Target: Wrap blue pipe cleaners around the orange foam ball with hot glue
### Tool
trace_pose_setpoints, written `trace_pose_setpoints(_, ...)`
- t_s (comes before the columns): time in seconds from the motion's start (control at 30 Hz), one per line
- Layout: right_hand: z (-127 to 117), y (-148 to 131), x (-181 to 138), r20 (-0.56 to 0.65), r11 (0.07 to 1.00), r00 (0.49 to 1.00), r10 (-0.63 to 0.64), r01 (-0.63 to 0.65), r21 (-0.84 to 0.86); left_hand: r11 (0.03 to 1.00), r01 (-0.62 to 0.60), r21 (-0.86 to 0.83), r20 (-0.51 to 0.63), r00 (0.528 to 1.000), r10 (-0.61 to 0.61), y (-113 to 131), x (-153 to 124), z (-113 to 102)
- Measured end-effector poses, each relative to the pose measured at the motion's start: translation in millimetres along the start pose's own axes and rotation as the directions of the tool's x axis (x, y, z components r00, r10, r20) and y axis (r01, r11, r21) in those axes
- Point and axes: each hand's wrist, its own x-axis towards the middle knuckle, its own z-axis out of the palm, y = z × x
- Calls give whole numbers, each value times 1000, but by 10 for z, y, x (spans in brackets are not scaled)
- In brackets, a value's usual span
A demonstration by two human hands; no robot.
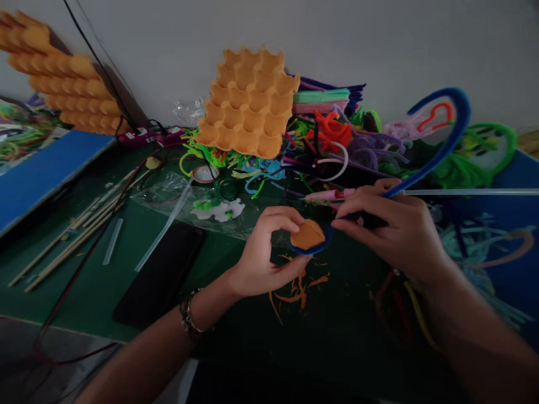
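My left hand (263,252) is closed around a small round orange piece (307,234), pinching it between thumb and fingers. A blue pipe cleaner (446,137) curls under the orange piece and arcs up to the right. My right hand (393,224) grips this pipe cleaner close to the orange piece, fingers pressed together. A pink marker (326,196) lies just behind my right hand. Orange scraps (297,292) lie on the green table (126,269) below both hands.
An orange egg tray (248,104) leans against the wall, another (59,73) at far left. A heap of coloured pipe cleaners (337,134) fills the back right. Wooden sticks (80,230), clear straws (162,230), a black phone (162,275) and a blue board (42,168) lie left.
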Motion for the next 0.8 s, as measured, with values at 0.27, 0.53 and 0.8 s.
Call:
trace_pose_setpoints(0.27,-181,15,-25,121,997,992,-39,30,70,998,-58,-17,18,998,58,-9,-5,9)
trace_pose_setpoints(0.53,-166,72,6,151,979,986,-71,39,201,993,-59,-103,19,998,61,33,-2,6)
trace_pose_setpoints(0.8,-150,72,3,226,977,974,-27,-22,214,990,-72,-119,25,997,75,45,-2,9)
